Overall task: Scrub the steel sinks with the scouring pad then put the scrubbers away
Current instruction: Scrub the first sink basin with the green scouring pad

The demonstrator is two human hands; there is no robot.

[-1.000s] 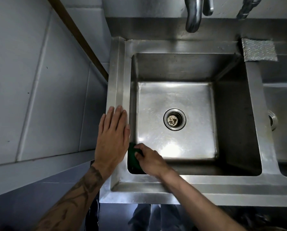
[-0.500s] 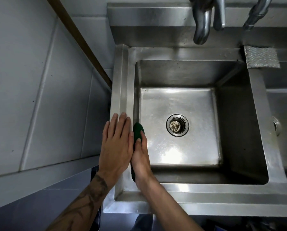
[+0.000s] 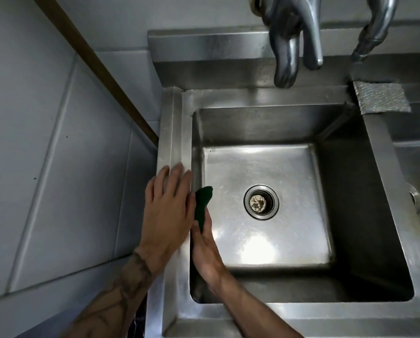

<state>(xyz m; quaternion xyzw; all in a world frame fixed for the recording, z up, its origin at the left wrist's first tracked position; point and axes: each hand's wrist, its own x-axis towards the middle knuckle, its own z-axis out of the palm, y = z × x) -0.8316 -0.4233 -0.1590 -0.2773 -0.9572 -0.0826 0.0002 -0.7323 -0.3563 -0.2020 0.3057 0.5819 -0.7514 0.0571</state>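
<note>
On my feed I count two steel basins: the main sink (image 3: 257, 123), with one drain (image 3: 261, 202) in its floor, and a second sink (image 3: 418, 172) right of that drain, cut off by the frame edge. Two tap spouts (image 3: 285, 62) hang beyond the drain. The left hand (image 3: 168, 208) lies flat, fingers straight, on the rim left of the drain. The right hand (image 3: 205, 250), fingers extended, presses the single green scouring pad (image 3: 202, 206) against the wall left of the drain, and the pad pokes out past its fingertips. One silvery mesh scrubber (image 3: 382, 97) sits beyond and right of the drain.
</note>
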